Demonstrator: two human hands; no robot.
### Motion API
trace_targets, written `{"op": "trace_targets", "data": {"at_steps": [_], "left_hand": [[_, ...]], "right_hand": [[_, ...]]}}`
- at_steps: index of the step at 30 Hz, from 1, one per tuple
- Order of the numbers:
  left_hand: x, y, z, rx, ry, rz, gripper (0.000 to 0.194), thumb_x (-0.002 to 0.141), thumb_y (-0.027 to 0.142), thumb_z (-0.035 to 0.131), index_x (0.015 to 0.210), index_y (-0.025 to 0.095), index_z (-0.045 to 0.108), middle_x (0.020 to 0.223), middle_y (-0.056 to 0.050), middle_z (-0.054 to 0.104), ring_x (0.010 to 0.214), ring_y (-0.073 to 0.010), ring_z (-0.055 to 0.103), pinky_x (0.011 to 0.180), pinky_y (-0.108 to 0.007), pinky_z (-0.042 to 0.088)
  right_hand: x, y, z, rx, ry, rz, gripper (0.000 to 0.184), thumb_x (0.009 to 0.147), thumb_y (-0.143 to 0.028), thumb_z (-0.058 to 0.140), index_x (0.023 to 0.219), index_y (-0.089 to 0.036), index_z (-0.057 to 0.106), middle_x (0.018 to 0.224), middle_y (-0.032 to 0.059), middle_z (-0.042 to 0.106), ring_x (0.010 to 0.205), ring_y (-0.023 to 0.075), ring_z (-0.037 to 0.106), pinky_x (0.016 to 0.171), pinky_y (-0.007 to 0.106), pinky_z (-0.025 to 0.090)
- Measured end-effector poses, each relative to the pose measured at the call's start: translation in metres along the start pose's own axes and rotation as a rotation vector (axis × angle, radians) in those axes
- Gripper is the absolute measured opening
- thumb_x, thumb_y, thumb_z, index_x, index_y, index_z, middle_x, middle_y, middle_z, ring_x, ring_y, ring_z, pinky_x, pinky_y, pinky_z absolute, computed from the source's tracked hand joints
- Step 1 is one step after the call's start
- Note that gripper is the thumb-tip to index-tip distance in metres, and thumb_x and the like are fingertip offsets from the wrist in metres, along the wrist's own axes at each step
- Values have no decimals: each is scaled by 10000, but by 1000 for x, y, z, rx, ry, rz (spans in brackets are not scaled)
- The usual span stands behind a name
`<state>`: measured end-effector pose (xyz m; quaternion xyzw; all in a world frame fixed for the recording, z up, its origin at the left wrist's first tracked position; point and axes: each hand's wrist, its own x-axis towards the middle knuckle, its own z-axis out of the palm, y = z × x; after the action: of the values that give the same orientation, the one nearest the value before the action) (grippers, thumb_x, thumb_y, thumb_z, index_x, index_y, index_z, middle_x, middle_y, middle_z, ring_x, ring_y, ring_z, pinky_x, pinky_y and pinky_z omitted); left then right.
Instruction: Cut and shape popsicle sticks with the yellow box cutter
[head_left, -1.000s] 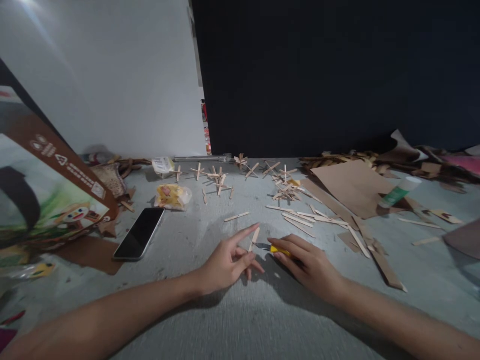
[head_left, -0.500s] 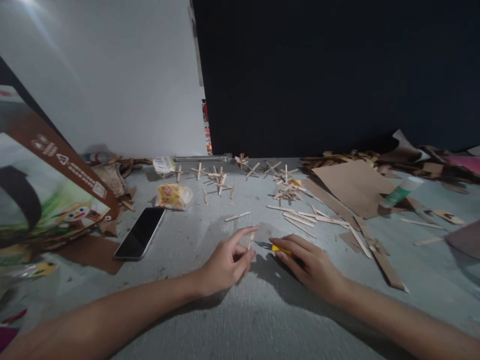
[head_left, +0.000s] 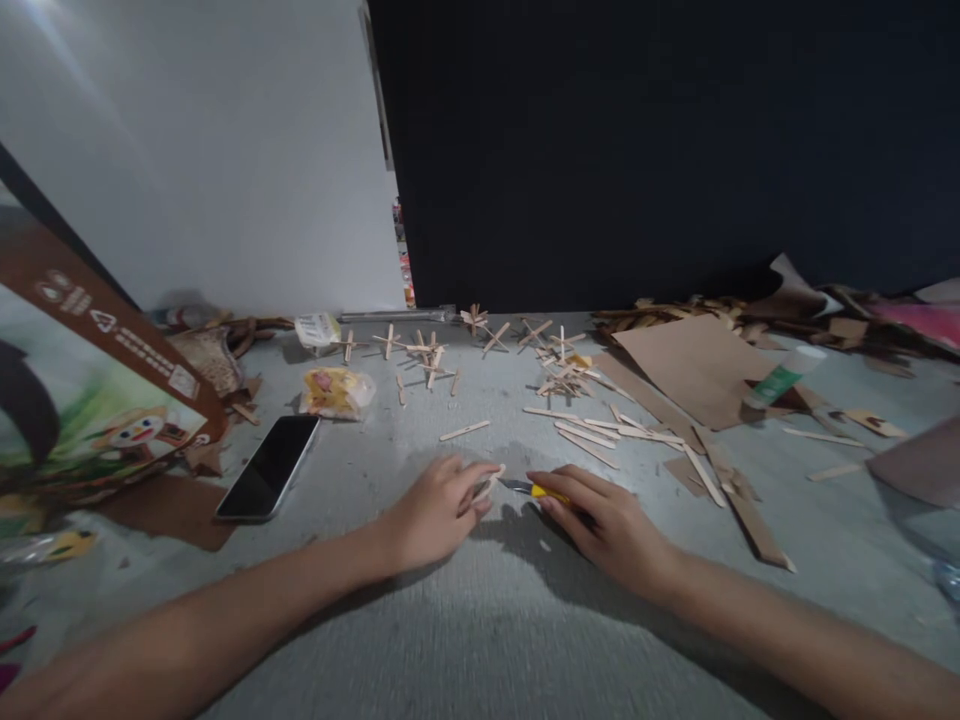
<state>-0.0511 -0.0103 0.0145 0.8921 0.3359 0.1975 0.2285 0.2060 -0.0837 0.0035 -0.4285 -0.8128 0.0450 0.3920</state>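
Between the thumb and fingers of my left hand [head_left: 439, 508] is a short wooden craft stick [head_left: 489, 486], tilted and partly hidden by the fingers. My right hand [head_left: 607, 515] grips a yellow-handled utility knife [head_left: 549, 492]. Its bare blade [head_left: 516, 485] points left, with the tip at or very near the stick; whether they touch I cannot tell. A single craft stick [head_left: 465, 430] lies on the table beyond my left hand. Several loose sticks [head_left: 589, 432] are strewn beyond my right hand. Farther back stand several small crossed-stick pieces [head_left: 431, 358].
A black phone [head_left: 268, 468] and a yellow snack packet [head_left: 337, 392] lie to the left, beside a printed box [head_left: 112, 350]. Brown cardboard [head_left: 679, 370], cardboard strips [head_left: 742, 505] and a green-and-white glue stick [head_left: 784, 378] lie to the right. A dark panel [head_left: 660, 150] stands behind the table.
The stick in my left hand has turned from nearly upright to a slant, and the fingers have closed more around it. The knife stays close to it. The whole view has shifted slightly.
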Motion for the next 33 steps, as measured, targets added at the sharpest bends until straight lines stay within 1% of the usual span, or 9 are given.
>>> {"op": "trace_targets", "data": {"at_steps": [3,6,8,10,17,22,25,28,33], "left_hand": [[0,0,1,66,116,-56,306,926,238,729,1230,206,728,882,-40,641,916,-263,612,829,-375,503],[0,0,0,101,174,39,58,942,233,728,966,193,762,894,-65,694,926,-267,606,843,-393,501],[-1,0,0,89,185,101,182,998,245,678,844,201,765,862,-69,712,901,-256,609,853,-401,506],[-2,0,0,80,195,122,277,1037,269,635,805,212,775,813,-64,705,862,-244,612,835,-395,514],[-2,-2,1,138,179,142,319,1066,227,560,846,201,789,815,-79,719,869,-254,644,828,-393,532],[1,-2,2,11,150,82,218,1055,209,575,1058,201,793,994,-87,796,975,-259,662,875,-390,531],[3,-1,1,-44,150,49,212,1042,208,587,1121,213,785,989,-73,794,985,-253,655,874,-381,535],[5,-4,0,-67,184,40,213,1028,220,620,1163,223,785,1037,-81,780,1069,-268,644,950,-417,541],[7,-13,1,7,161,32,288,1002,251,689,1271,276,788,1307,-113,723,1304,-320,579,1121,-547,479]], "right_hand": [[0,1,0,-6,-8,7,304,1140,-302,473,1275,-195,724,1009,119,785,863,213,786,754,313,657],[0,1,0,-11,-1,1,318,1142,-312,465,1268,-186,729,1004,123,786,855,217,787,749,318,660],[0,0,0,-14,-5,5,321,1142,-311,462,1268,-188,731,999,120,785,850,214,786,747,315,660],[0,0,0,-13,-7,8,317,1137,-301,467,1269,-194,735,989,116,785,840,209,783,737,308,659],[1,-1,0,6,9,1,303,1133,-302,484,1250,-182,737,988,119,783,838,212,785,737,309,662],[1,-1,-1,-14,-7,8,308,1132,-300,477,1270,-198,732,1009,121,789,867,218,792,756,317,667],[1,-1,-1,-14,-8,11,312,1127,-296,476,1279,-207,735,1011,123,792,866,219,792,759,317,670],[0,0,0,-13,3,6,309,1125,-288,481,1276,-202,737,1005,122,793,858,217,791,755,313,669],[-1,0,0,-17,1,16,312,1137,-298,467,1284,-206,726,1005,112,794,854,211,791,746,309,664]]}}
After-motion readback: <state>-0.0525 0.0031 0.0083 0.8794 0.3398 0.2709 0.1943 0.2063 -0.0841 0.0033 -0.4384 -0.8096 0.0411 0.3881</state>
